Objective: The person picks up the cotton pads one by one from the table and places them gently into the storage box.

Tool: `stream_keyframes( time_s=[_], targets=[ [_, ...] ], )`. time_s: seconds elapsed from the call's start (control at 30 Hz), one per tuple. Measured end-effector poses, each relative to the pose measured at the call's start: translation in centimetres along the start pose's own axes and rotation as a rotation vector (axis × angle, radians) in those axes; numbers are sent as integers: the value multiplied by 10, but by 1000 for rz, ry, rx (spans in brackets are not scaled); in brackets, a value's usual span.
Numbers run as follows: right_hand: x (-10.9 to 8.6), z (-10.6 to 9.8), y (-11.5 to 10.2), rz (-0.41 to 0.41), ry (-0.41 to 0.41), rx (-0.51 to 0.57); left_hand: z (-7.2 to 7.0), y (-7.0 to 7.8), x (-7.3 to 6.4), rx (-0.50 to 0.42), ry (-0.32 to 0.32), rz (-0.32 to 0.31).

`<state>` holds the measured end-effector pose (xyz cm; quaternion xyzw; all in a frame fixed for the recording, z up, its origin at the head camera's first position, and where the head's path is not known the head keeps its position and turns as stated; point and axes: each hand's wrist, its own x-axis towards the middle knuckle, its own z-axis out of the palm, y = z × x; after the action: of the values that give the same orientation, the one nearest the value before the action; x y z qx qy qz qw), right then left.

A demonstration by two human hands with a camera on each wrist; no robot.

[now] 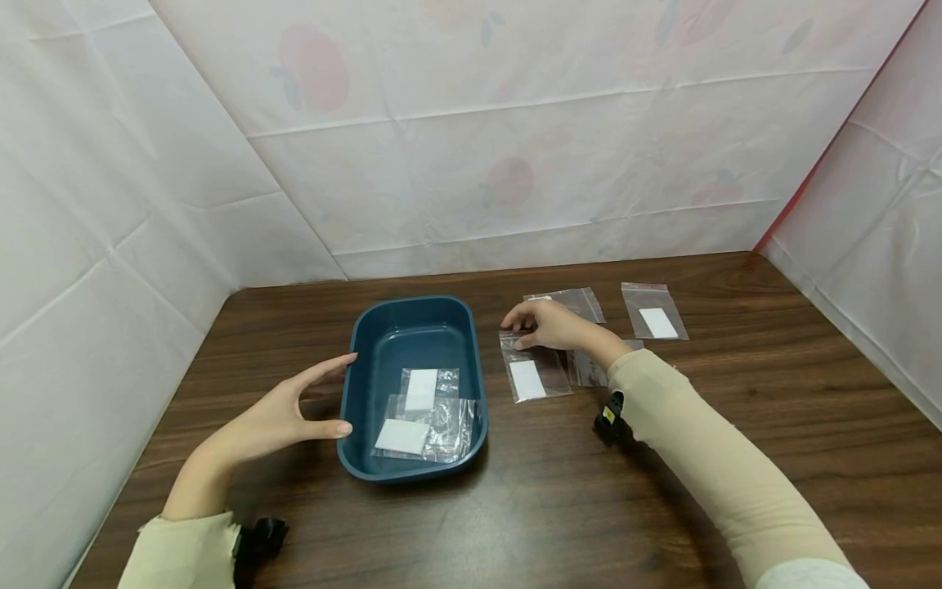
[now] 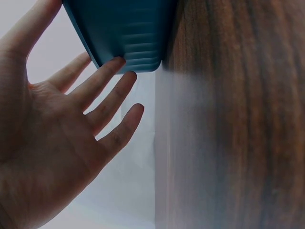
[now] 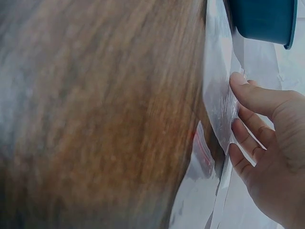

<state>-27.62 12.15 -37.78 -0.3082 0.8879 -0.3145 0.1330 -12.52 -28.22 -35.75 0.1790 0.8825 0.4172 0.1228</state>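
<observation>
Right hand (image 1: 552,324) at a clear bag (image 1: 543,370) beside the blue tray (image 1: 397,348)

The clear bag lies just right of the blue tray. The right hand's thumb and fingers touch its top edge; whether they pinch it, I cannot tell. The left hand (image 1: 283,415) is spread, with fingers touching the left side of the blue tray. Two other bags (image 1: 449,417) lie inside the blue tray.

On the table (image 1: 545,515), two zip-lock bags (image 1: 403,436) lie in the tub (image 1: 401,321), the nearer overlapping the farther. Right of the tub lie four more bags (image 1: 527,380). Behind the table hangs a cloth (image 1: 434,184).
</observation>
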Motion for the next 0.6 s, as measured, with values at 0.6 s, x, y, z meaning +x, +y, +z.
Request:
stream_keyframes(
  time_s=[0.6],
  targets=[
    [-2, 1, -3, 40, -13, -44, 0, 2, 1, 10, -2, -16]
  ],
)
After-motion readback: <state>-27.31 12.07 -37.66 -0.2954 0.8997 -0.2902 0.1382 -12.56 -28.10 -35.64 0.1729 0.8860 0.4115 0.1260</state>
